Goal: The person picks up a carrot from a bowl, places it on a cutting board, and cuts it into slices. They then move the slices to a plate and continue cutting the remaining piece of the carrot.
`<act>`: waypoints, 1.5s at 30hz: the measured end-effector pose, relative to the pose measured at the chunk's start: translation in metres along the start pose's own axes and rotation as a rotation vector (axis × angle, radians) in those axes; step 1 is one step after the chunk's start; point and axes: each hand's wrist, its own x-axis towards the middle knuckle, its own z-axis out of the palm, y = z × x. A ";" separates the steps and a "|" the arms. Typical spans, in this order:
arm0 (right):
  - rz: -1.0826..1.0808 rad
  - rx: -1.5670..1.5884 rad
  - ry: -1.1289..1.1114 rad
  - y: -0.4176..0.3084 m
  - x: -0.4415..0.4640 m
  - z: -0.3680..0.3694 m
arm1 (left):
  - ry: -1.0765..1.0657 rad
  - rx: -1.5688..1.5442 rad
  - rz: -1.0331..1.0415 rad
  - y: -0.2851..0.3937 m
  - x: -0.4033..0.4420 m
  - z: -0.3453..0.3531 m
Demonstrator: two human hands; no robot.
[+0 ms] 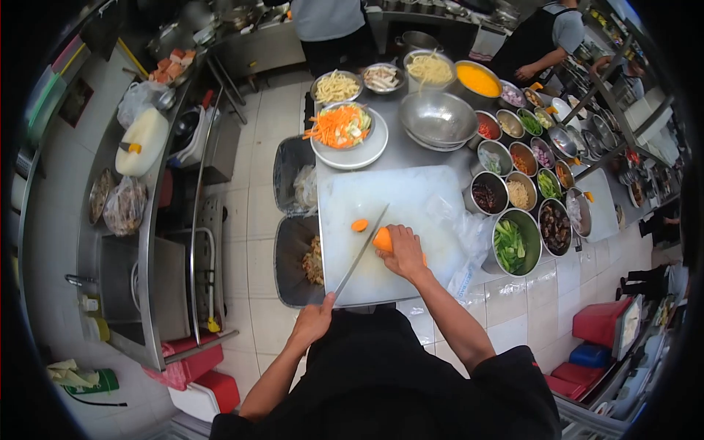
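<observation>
My left hand (315, 320) is closed round the handle of a long kitchen knife (359, 254), whose blade slants up and away across the white cutting board (381, 189). With its fingers curled over the top, my right hand (405, 254) grips a peeled carrot (382, 239) against the board. The blade is just left of the carrot's cut end; whether they touch I cannot tell. A short cut carrot piece (359, 225) lies on the far side of the blade. Clear plastic wrap (469, 238) is crumpled at the board's right edge.
Behind the board are a plate (372, 152) under a bowl of shredded vegetables (339, 126) and stacked metal bowls (438, 117). Several ingredient tins stand right, including one of greens (513, 246). Two waste bins (282, 257) flank the left edge. Other people (539, 44) stand beyond.
</observation>
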 end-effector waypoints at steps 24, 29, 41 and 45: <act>0.154 0.109 0.376 0.017 -0.035 -0.007 | 0.065 -0.144 -0.090 -0.041 -0.015 -0.012; 0.141 0.048 0.298 0.023 -0.025 0.001 | 0.022 -0.092 -0.119 -0.040 -0.018 -0.015; 0.116 -0.061 0.188 0.020 -0.010 -0.004 | 0.012 -0.157 -0.167 -0.043 -0.023 0.000; 0.099 -0.083 0.205 0.022 -0.012 -0.003 | 0.025 -0.303 -0.305 -0.040 -0.030 -0.011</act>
